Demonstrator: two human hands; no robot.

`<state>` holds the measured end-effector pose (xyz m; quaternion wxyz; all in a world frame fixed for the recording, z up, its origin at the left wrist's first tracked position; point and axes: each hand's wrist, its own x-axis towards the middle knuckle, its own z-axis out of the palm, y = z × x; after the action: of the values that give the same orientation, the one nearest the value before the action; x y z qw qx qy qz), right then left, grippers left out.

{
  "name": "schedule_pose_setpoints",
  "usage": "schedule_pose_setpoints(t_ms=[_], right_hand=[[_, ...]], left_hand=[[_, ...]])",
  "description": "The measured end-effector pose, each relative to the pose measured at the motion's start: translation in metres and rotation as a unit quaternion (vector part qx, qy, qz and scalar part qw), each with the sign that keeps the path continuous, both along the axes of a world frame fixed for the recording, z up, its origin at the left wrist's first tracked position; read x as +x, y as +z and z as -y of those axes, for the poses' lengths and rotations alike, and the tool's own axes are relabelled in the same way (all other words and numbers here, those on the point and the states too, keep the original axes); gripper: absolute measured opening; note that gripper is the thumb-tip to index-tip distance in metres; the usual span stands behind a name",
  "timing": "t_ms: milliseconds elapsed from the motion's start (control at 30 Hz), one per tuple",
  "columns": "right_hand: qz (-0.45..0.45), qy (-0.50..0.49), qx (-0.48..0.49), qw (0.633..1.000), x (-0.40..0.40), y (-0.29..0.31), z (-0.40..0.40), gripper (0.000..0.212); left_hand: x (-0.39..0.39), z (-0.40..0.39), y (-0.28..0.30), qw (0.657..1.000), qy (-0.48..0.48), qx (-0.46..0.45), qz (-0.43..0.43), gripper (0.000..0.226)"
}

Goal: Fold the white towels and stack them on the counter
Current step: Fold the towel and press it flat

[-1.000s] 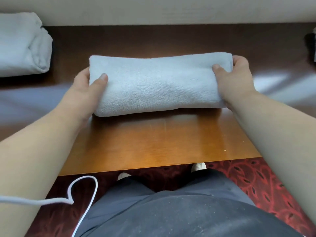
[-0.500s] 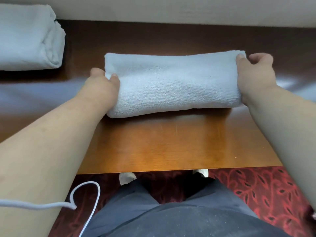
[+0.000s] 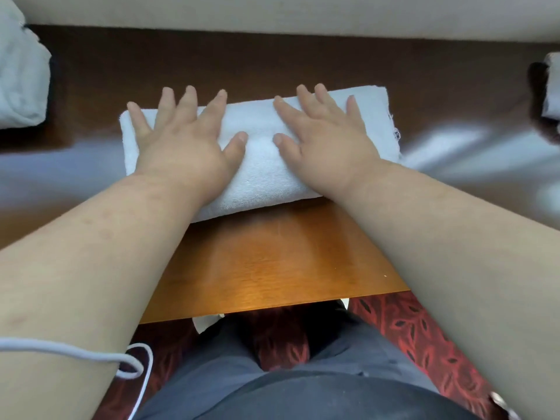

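A folded white towel (image 3: 260,165) lies across the wooden counter (image 3: 266,262) in front of me. My left hand (image 3: 181,140) presses flat on its left half with fingers spread and straight. On its right half my right hand (image 3: 327,137) lies flat the same way. Both palms cover much of the towel's top. Another folded white towel (image 3: 21,77) sits at the far left of the counter, partly cut off by the frame.
A pale wall (image 3: 272,13) runs behind the counter. A white object (image 3: 553,86) shows at the right edge. A white cord (image 3: 91,356) crosses my left forearm. Below the counter's front edge are my dark trousers and red patterned carpet (image 3: 418,334).
Both hands let go of the towel's ends and moved inward onto its top, now pressing flat. The view shifted closer to the towel.
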<state>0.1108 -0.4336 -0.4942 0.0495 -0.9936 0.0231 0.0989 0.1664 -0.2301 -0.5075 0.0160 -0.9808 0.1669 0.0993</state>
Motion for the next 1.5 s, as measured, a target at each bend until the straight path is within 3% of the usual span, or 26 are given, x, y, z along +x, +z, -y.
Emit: schedule_pose_setpoints(t_ms=[100,200,367,533,667,733,833,900,967,1033,1167,1267,1333,1400,1500], right_hand=[[-0.035,-0.035,0.0,0.999,0.004,-0.002,0.018,0.085],[-0.049,-0.059,0.019,0.997,0.004,-0.003,0.034,0.094],[-0.014,-0.062,0.051,0.997,0.003,-0.012,0.038,0.091],[-0.019,-0.059,0.103,0.993,0.005,-0.011,0.048,0.072],[-0.038,-0.074,0.072,0.994,0.0,-0.006,0.044,0.066],[-0.019,-0.085,0.033,0.996,-0.001,0.001,0.034,0.069],[0.083,-0.031,0.075,0.993,-0.004,0.015,0.006,0.066],[0.065,0.022,0.085,0.994,-0.01,0.012,-0.01,0.063],[-0.005,0.021,0.041,0.999,-0.017,0.002,-0.009,0.07],[-0.025,-0.021,0.02,0.999,-0.017,-0.005,0.008,0.081],[-0.049,-0.13,0.068,0.988,-0.022,-0.01,0.044,0.086],[-0.082,-0.221,0.164,0.958,-0.027,-0.011,0.06,0.081],[-0.065,-0.271,0.229,0.933,-0.023,-0.008,0.063,0.078],[-0.017,-0.371,0.313,0.874,-0.02,-0.002,0.063,0.085],[-0.038,-0.507,0.416,0.754,-0.025,0.009,0.061,0.09]], left_hand=[[0.0,-0.002,-0.001,1.0,0.021,0.004,-0.013,0.077],[0.004,-0.006,-0.002,0.999,0.023,-0.016,-0.024,0.077],[0.014,-0.009,-0.005,0.999,0.01,-0.036,-0.038,0.076],[0.028,-0.024,-0.003,0.994,-0.008,-0.092,-0.061,0.067],[0.024,-0.042,-0.003,0.99,0.095,-0.086,-0.063,0.058],[0.019,-0.042,0.004,0.988,0.136,-0.063,-0.02,0.059],[-0.006,-0.016,0.021,0.99,-0.003,-0.126,0.065,0.059],[-0.027,-0.002,0.017,0.988,-0.114,-0.091,0.047,0.058],[-0.033,-0.005,0.007,0.997,-0.072,-0.034,-0.005,0.065],[-0.023,-0.019,-0.003,0.999,0.008,-0.034,-0.02,0.071],[-0.014,-0.034,-0.008,0.993,0.082,-0.06,-0.054,0.072],[-0.014,-0.035,-0.007,0.969,0.189,-0.136,-0.088,0.069],[-0.01,-0.035,-0.003,0.912,0.346,-0.201,-0.088,0.077],[-0.005,-0.041,0.001,0.837,0.485,-0.222,-0.121,0.093],[-0.008,-0.055,0.007,0.78,0.528,-0.247,-0.227,0.111]])
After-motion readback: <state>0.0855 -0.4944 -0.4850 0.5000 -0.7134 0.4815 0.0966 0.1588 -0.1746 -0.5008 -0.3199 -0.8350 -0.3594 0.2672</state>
